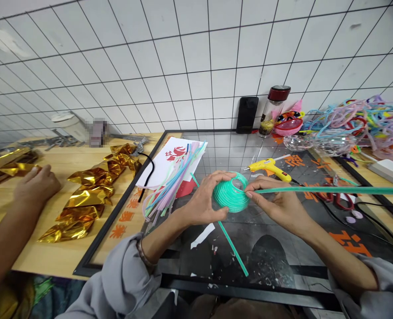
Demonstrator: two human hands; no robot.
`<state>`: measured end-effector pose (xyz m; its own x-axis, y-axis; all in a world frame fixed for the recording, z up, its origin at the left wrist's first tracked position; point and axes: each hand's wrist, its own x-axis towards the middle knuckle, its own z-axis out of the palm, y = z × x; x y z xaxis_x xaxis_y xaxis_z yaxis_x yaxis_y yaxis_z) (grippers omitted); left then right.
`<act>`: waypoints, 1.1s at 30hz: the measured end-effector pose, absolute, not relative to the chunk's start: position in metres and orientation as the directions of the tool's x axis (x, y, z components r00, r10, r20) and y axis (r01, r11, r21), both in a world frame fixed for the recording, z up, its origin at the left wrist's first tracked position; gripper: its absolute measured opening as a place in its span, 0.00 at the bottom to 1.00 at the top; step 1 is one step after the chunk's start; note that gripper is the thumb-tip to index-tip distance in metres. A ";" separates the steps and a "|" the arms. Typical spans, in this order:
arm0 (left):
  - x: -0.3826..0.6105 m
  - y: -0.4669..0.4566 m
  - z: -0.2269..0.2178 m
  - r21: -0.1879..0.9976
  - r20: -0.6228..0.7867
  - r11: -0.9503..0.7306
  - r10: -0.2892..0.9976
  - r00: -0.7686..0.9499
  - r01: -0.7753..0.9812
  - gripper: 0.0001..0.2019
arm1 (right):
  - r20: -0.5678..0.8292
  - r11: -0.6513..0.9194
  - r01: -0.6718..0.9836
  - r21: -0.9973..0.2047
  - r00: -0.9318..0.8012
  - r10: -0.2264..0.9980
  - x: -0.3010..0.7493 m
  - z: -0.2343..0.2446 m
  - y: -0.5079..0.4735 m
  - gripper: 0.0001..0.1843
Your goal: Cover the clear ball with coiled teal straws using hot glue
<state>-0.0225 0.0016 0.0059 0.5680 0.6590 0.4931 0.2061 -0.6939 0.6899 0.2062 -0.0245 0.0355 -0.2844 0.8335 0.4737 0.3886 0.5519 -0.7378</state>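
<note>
My left hand (201,199) is wrapped round the side of a small bowl-shaped coil of teal pipe cleaner (229,201), its round opening facing up. My right hand (281,204) pinches a long teal pipe cleaner (332,190) at the rim of the coil; the strand stretches off to the right edge of the view. Below my left hand, another teal pipe cleaner (233,248) lies slanted on the dark glass table top (216,270). A yellow glue gun (269,169) rests just behind my right hand.
Pastel pipe cleaners (173,181) lie on white paper (153,166). Behind stand a phone (247,115) and a glass bottle (271,115). Red-handled scissors (343,201), cables and a tangled pile (359,124) fill the right. At left, another person's hand (38,186) is near gold foil (86,195).
</note>
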 end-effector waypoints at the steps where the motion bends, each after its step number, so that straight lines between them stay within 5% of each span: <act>1: -0.023 0.002 0.006 0.688 0.494 -0.696 0.657 0.569 0.206 0.34 | 0.476 0.554 0.388 -0.737 -0.285 0.832 0.206 0.035 -0.024 0.08; 21: -0.024 0.007 0.000 0.541 0.596 -0.822 0.523 0.610 0.176 0.34 | 0.474 0.555 0.392 -0.733 -0.291 0.831 0.207 0.034 -0.025 0.06; 33: -0.023 0.005 0.004 0.552 0.550 -0.796 0.572 0.609 0.249 0.40 | 0.498 0.579 0.371 -0.726 -0.298 0.814 0.207 0.033 -0.024 0.06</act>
